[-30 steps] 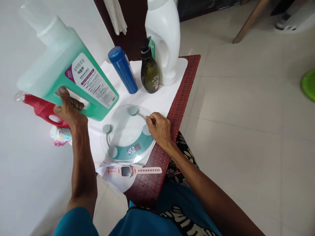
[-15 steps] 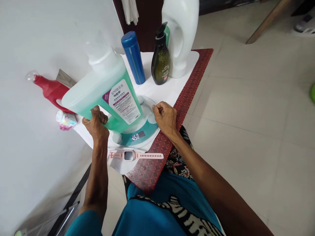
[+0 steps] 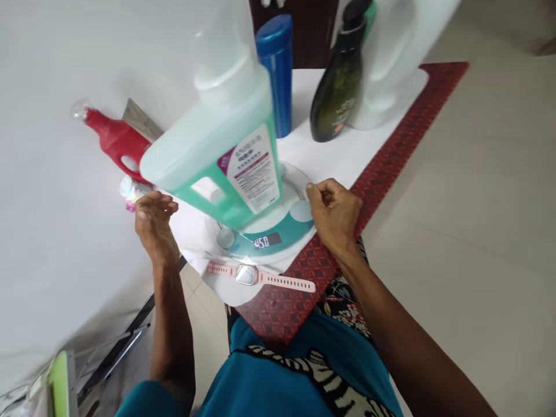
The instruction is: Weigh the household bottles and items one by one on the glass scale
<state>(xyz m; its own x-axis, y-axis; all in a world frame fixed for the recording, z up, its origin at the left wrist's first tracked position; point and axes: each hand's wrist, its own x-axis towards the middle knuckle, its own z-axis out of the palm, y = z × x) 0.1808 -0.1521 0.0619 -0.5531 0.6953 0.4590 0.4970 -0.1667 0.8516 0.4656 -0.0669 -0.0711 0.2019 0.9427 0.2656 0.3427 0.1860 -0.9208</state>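
Observation:
A big translucent jug of green liquid [image 3: 217, 150] stands tilted on a round glass scale [image 3: 291, 230] whose display is lit. My left hand [image 3: 154, 223] hovers just left of the jug's handle, fingers loosely apart and holding nothing. At the scale's right rim, my right hand [image 3: 334, 211] is curled, thumb and fingers pinched on the glass edge. A pink smartwatch [image 3: 260, 278] lies flat in front of the scale.
Behind the scale stand a blue bottle [image 3: 277, 69], a dark pump bottle [image 3: 336, 92] and a white jug [image 3: 391, 69] on a white sheet [image 3: 321, 156] over a red mat [image 3: 391, 156]. A red bottle [image 3: 115, 142] and a crumpled wrapper [image 3: 130, 194] lie at left.
My left hand carried the green jug from the upper left onto the scale and has let go of its handle. The right hand stayed at the scale's rim. The camera moved closer.

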